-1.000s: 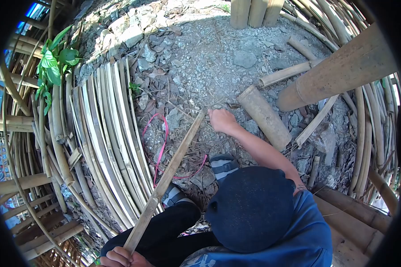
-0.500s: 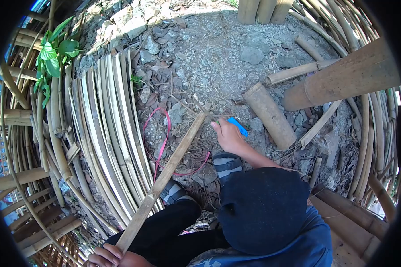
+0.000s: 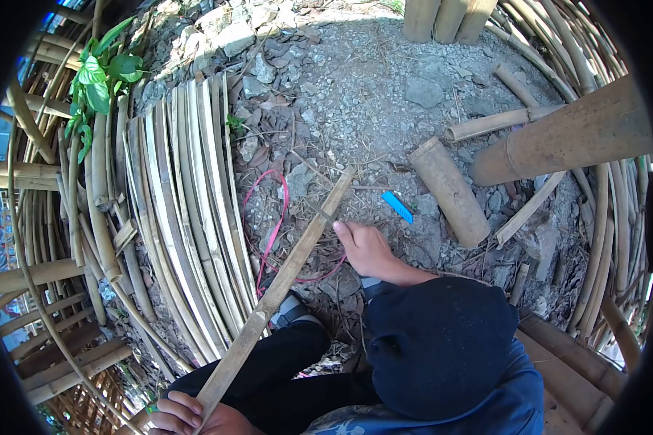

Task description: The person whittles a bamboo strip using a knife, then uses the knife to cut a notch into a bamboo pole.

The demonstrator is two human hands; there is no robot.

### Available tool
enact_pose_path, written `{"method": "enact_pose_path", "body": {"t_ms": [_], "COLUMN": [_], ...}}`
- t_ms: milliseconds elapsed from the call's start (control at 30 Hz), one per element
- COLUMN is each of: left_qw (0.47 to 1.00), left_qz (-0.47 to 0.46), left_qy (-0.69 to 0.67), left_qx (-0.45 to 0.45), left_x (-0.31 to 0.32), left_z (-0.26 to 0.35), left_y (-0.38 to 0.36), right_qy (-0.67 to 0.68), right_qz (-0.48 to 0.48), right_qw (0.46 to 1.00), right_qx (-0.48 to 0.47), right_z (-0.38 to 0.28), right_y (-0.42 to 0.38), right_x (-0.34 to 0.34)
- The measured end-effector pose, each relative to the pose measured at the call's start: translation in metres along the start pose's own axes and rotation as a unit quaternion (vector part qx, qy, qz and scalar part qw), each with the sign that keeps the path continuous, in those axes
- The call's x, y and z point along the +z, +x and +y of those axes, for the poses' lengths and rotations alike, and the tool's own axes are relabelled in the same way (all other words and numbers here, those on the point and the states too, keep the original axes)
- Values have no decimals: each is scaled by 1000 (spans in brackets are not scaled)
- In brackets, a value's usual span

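My left hand (image 3: 181, 416) is wrapped round the lower end of a long split bamboo strip (image 3: 250, 328), at the bottom left. The strip slants up and right over my bent leg, its far end above the littered ground. Near that far end my right hand (image 3: 366, 250) is closed on a thin, dark blade-like tool (image 3: 321, 212), which lies across the strip; its handle is hidden in the fingers. A blue object (image 3: 397, 207) lies on the ground just beyond my right hand. A pink ribbon (image 3: 283, 210) loops on the ground left of the strip's upper part.
Many split bamboo strips (image 3: 189, 217) lie side by side on the left. A short bamboo piece (image 3: 451, 192) and a thick pole (image 3: 559, 134) are at the right. A dark cap (image 3: 439, 348) covers the lower middle. Green leaves (image 3: 98, 76) show at upper left.
My right hand and the tool have moved down and left along the strip, away from its far end. The blue object is more fully visible. The whole view has shifted slightly.
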State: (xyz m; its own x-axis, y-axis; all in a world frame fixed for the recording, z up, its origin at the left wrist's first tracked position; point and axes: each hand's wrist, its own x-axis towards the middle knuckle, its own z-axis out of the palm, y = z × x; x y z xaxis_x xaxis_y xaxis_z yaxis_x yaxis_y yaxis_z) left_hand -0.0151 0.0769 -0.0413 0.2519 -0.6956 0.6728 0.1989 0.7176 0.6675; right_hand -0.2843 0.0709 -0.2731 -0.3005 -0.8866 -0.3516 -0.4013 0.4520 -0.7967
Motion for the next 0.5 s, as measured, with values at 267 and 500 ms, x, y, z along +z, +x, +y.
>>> {"method": "enact_pose_path", "body": {"t_ms": [267,500], "left_qw": [999,991], "left_qz": [30,72], "left_qy": [-21,65], "left_qx": [-24,-89], "left_x": [12,31], "left_z": [7,21], "left_y": [-12,-13], "right_qy": [-9,-13], "right_qz": [-104,-72], "right_qw": [983,973], "right_qx": [-154,-217], "right_z": [-18,-27], "right_y": [-18,-27], "right_x": [-14,-14]}}
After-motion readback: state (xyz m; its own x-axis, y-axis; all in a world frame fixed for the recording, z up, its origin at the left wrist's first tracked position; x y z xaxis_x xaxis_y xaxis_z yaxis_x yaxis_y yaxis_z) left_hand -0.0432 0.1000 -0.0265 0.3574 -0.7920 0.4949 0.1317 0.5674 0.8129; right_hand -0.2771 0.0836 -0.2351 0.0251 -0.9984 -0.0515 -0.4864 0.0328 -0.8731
